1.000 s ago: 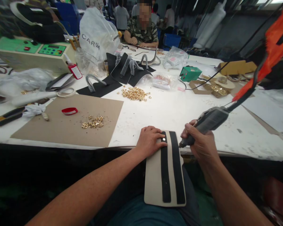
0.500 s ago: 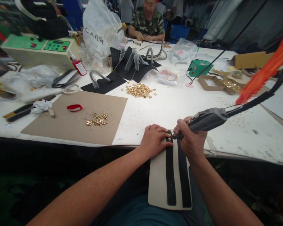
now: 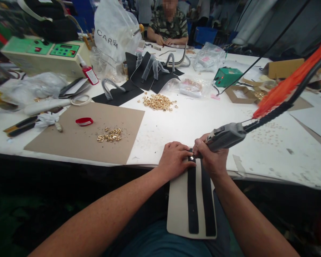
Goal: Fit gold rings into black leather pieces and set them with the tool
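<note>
My left hand (image 3: pixel 176 159) lies flat, fingers loosely spread, pressing on the top of a beige panel (image 3: pixel 179 203). The panel hangs from the table (image 3: pixel 203 121) edge onto my lap. My right hand (image 3: pixel 212 159) is wrapped tight around a grey power tool (image 3: pixel 226 135), its tip touching a small metal stud (image 3: pixel 192 157) on the left black strip (image 3: pixel 192 200). Gold rings (image 3: pixel 110 135) sit on cardboard (image 3: pixel 77 142), well to the left.
</note>
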